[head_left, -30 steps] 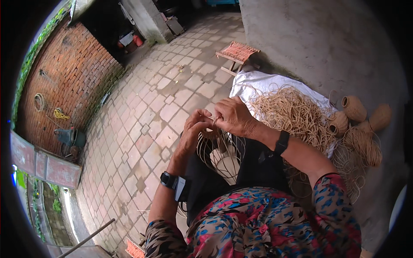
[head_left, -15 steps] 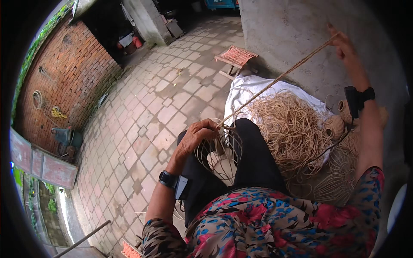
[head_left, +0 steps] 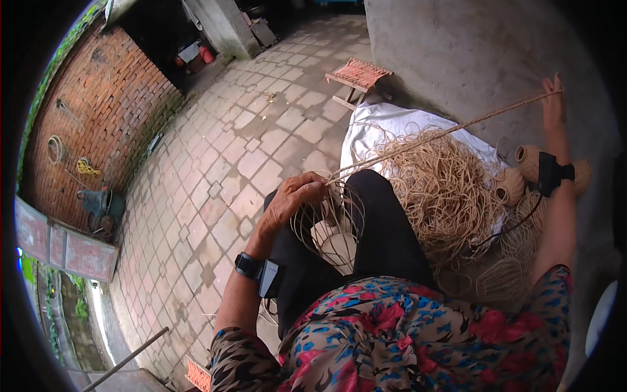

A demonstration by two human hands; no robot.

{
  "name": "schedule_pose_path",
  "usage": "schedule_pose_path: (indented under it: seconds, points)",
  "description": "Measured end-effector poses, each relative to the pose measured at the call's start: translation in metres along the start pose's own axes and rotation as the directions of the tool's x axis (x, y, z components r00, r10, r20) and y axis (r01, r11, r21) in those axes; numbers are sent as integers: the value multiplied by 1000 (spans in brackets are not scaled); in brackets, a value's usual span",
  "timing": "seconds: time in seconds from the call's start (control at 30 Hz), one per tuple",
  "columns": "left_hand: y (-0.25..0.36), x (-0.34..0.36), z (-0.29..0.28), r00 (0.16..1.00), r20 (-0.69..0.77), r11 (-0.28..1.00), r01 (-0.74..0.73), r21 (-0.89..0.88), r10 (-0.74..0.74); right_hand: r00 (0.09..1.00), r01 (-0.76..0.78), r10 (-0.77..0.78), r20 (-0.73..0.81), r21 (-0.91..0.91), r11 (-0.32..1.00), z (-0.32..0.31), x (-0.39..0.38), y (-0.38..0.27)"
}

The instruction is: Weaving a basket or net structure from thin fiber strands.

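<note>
Since the frame half a second back, the right hand (head_left: 554,104) has dropped and swung farther out to the right, so the cord (head_left: 483,120) runs at a flatter slant; the left hand (head_left: 294,196) has barely shifted. From my end on the head view: the ribbed frame (head_left: 332,222) sits between the knees, open ribs spreading back toward the lap, long axis roughly in line with the thighs, narrow top end pointing away from the body. Left hand is the near one, touching that top end, fingers curled in and pinched where the cord leaves it. I can't tell how the fingertips split between rib and cord. Right hand is well apart from the frame, arm out near full reach, raised in front of the grey wall (head_left: 450,52). Its fingers look closed on the cord's far part, a finger or two pointing up; exact pinch is too small to read. Key relation: cord is straight and looks taut, frame top to right hand, rising outward and cutting across the frame's axis. In view it crosses the white sheet (head_left: 385,117) from left edge to far edge, over the cord pile (head_left: 444,183). Woven pots (head_left: 506,186) lie around the sheet's right edge, below the right hand.
</note>
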State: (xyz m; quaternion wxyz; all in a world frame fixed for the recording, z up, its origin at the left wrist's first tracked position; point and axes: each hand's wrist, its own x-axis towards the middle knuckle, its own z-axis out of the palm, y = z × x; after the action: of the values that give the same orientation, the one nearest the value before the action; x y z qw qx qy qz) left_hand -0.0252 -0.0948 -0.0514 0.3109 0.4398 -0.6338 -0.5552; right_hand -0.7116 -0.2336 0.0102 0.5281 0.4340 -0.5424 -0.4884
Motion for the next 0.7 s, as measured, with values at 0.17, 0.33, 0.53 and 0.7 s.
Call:
schedule_pose_path:
  seconds: [0.17,0.33,0.53,0.7]
  points:
    - [-7,2,-4,1000,-6,999,-7,-36,7,845,-360,409,346,932,-45,18,-23,-44]
    - [-7,5,-4,999,-9,1000,31,1,-31,998,-10,-58,-5,968,-251,-153,-85,-106]
    - [-1,5,-2,1000,10,1000,28,-14,-28,528,-600,-507,-681,124,-791,-363,-174,-86]
    - [2,8,4,1000,2,1000,2,26,-2,679,-722,-362,-638,-489,-490,-423,-184,-84]
